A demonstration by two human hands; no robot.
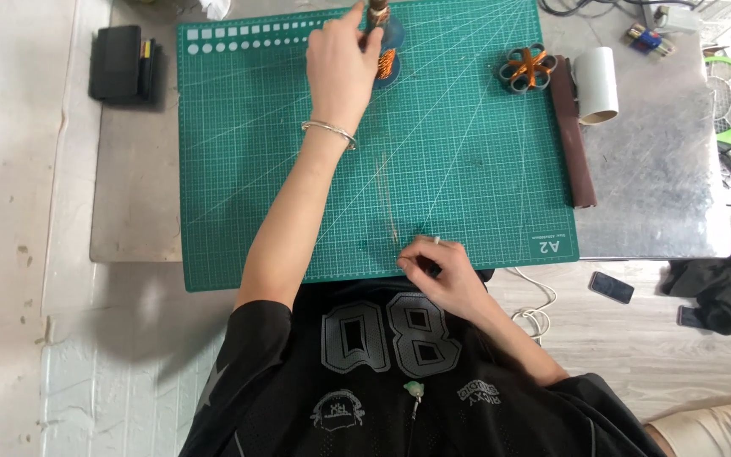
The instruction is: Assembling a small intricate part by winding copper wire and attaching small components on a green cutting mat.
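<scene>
1. The left hand reached to the far edge of the green cutting mat, its fingers closed around the top of a small upright tool with a brown handle; a silver bracelet sat on that wrist.
2. Just under that hand stood a blue round stand carrying a copper wire coil, partly hidden by the fingers.
3. The right hand rested at the near edge of the mat, thumb and fingers pinched together on the near end of a thin wire that ran across the mat towards the coil.
4. A second winding, a flower-shaped coil of copper wire on a dark frame, lay at the mat's far right corner, well apart from both hands.
5. Beside it lay a long brown strip and a white tube on the metal tabletop.
6. A black case sat left of the mat.
7. A phone lay on the floor to the right.
</scene>
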